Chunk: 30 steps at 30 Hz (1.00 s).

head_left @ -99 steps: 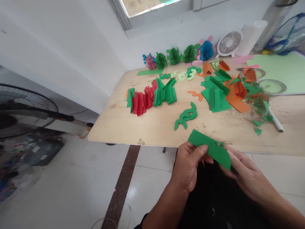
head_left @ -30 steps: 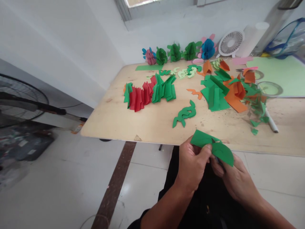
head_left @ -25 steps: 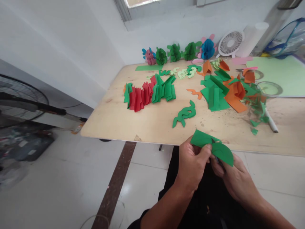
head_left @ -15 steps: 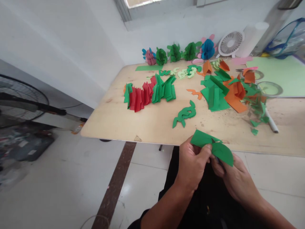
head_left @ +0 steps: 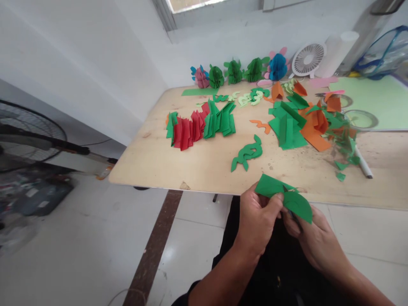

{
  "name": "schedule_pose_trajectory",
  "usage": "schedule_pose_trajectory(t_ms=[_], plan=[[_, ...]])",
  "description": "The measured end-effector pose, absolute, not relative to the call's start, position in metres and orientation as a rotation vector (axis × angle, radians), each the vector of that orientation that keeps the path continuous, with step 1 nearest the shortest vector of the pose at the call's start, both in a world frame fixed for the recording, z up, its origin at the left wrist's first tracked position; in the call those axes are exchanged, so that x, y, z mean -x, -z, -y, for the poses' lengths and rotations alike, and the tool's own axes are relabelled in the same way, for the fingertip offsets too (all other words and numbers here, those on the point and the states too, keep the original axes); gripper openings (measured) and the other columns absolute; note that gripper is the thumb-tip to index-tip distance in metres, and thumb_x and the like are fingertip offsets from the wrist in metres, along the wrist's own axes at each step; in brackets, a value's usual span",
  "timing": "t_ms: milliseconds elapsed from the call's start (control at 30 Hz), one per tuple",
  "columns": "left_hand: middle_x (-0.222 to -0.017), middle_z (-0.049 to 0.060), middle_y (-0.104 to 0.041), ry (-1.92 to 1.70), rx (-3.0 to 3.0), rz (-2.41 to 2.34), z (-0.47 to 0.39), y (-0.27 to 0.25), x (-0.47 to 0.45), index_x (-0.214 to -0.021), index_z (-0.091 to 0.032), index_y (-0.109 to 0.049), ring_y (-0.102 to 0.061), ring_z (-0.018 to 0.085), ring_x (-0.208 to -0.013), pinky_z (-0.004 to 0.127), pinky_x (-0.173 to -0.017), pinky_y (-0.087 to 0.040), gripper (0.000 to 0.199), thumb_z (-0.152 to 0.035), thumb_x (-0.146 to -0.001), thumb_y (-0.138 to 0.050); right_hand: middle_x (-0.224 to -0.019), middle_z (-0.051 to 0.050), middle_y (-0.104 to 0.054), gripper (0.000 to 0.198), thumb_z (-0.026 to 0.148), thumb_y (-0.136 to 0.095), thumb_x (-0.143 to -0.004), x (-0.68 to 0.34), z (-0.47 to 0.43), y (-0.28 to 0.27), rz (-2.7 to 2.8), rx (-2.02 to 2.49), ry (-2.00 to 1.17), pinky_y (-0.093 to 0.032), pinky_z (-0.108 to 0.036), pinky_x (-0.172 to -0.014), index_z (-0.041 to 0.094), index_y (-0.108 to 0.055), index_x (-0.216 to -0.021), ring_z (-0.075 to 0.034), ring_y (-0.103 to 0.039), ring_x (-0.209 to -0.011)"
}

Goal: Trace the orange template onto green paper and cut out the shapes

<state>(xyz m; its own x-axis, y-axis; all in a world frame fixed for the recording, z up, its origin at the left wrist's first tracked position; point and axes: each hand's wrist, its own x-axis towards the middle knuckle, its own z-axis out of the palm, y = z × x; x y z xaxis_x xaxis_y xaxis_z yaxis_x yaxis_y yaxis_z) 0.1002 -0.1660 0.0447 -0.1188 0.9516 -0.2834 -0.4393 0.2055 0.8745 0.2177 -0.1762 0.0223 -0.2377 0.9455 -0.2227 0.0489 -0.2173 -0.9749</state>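
My left hand [head_left: 259,216] pinches a green sheet of paper [head_left: 269,185] between thumb and fingers, just off the table's front edge. The sheet is partly cut, and a rounded flap of it covers part of my right hand [head_left: 314,238]. That hand is closed around scissors [head_left: 293,217], mostly hidden under the paper. Their dark tip pokes up through the cut in the sheet. On the table ahead lie green wavy paper cut-outs [head_left: 247,153] and a small orange cut-out [head_left: 260,125].
Folded red papers [head_left: 183,132] and green papers [head_left: 219,121] stand at the left. Green and orange folded sheets [head_left: 315,127], scraps [head_left: 346,144], a white marker [head_left: 364,161] and tape rolls [head_left: 361,118] lie right. Paper figures [head_left: 234,71] and a small white fan [head_left: 308,60] line the wall.
Hands, paper and scissors stay almost in the same place. The camera view has shifted very slightly.
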Motion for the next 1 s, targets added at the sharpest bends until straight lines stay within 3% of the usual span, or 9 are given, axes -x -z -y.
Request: schedule_pose_trajectory(t_ms=[600, 1000], plan=[[-0.056, -0.003, -0.056, -1.317, -0.579, -1.090, 0.1664, -0.0445, -0.0989, -0.065, -0.016, -0.056, -0.047, 0.008, -0.049, 0.018, -0.045, -0.038, 0.013, -0.022, -0.070, -0.066, -0.053, 0.005, -0.035, 0.040, 0.046, -0.043, -0.096, -0.2183, 0.1782, -0.0218, 1.285, 1.255, -1.549, -0.027, -0.027, -0.046, 0.022, -0.048, -0.064, -0.013, -0.029, -0.049], [-0.056, -0.002, -0.057, -1.304, -0.564, -1.085, 0.1666, -0.0443, -0.0959, -0.065, -0.016, -0.058, -0.049, 0.008, -0.050, 0.019, -0.047, -0.040, 0.012, -0.023, -0.068, -0.068, -0.054, 0.005, -0.031, 0.045, 0.050, -0.047, -0.094, -0.2220, 0.1763, -0.0159, 1.279, 1.253, -1.580, -0.024, -0.026, -0.046, 0.021, -0.043, -0.059, -0.012, -0.026, -0.050]])
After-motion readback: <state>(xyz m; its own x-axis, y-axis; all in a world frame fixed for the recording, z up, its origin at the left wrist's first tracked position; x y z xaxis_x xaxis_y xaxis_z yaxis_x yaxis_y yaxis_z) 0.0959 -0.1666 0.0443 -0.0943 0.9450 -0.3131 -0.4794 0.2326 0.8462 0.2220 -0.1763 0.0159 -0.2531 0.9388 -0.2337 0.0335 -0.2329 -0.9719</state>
